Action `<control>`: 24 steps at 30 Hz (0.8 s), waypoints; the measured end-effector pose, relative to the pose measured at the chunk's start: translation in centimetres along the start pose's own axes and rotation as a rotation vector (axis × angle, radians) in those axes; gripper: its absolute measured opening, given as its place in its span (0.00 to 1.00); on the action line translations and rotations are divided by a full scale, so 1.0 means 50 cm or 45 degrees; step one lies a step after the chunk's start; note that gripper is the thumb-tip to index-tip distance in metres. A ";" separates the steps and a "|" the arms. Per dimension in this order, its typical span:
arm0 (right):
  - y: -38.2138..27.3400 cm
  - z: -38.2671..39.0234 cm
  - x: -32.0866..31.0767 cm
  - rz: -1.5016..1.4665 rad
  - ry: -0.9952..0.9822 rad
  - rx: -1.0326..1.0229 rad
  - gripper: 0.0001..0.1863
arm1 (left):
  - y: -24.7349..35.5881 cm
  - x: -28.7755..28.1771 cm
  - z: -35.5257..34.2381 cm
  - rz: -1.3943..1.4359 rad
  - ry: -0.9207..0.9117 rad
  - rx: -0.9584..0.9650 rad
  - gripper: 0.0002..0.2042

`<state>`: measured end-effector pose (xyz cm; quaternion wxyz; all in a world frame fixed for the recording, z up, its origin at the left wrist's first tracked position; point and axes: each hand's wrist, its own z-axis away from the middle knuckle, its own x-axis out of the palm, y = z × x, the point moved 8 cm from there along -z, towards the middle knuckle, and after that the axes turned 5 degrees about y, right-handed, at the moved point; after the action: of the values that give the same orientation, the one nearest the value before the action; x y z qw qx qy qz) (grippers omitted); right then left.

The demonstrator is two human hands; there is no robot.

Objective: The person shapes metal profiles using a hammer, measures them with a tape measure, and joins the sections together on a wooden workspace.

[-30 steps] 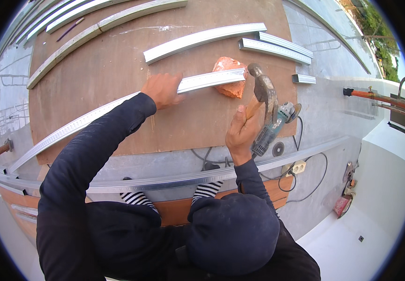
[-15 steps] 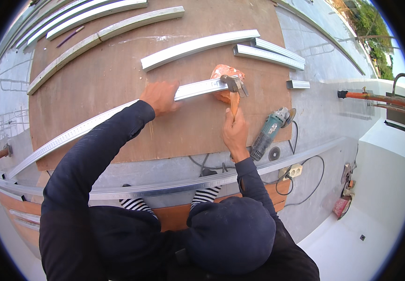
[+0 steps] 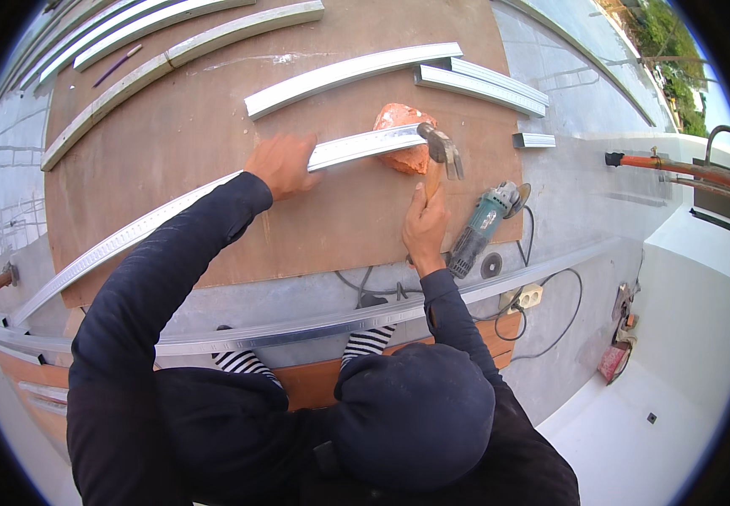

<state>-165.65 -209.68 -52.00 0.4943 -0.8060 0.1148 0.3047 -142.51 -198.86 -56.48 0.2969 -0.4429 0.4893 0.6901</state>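
My left hand [image 3: 282,165] is closed round a long white metal channel [image 3: 352,148] that runs from the lower left across the brown board [image 3: 171,185] onto a rough orange brick [image 3: 400,158]. My right hand [image 3: 424,226] grips a wooden-handled claw hammer [image 3: 442,152]; its steel head is at the channel's end over the brick, though whether it touches cannot be told. Just right of that hand lies a teal angle grinder [image 3: 483,226], with a dark disc [image 3: 490,266] beside it.
Cut metal channels [image 3: 339,76], a wooden batten [image 3: 107,99] and a pencil [image 3: 116,66] lie further back. A long metal bar [image 3: 323,333] crosses before my striped socks [image 3: 245,361]. A power strip [image 3: 523,297] with cables, orange-handled tools [image 3: 677,169] and white ledges [image 3: 677,278] are right.
The hammer came down and leftward from a raised position onto the channel's end; since then its head has shifted slightly right and up. My left hand still grips the channel.
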 end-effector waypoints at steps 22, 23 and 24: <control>0.078 0.019 0.005 -0.286 -0.208 0.616 0.17 | 0.029 -0.024 0.016 0.017 -0.074 -0.108 0.25; 0.074 0.022 -0.010 -0.309 -0.192 0.640 0.17 | 0.038 -0.034 0.025 0.042 0.061 -0.069 0.25; 0.069 0.020 -0.017 -0.340 -0.187 0.604 0.16 | 0.041 -0.036 0.032 0.065 0.199 -0.024 0.25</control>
<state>-168.40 -210.57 -54.32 0.7119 -0.6515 0.0394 0.2591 -143.98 -198.01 -53.78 0.2360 -0.4858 0.5155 0.6653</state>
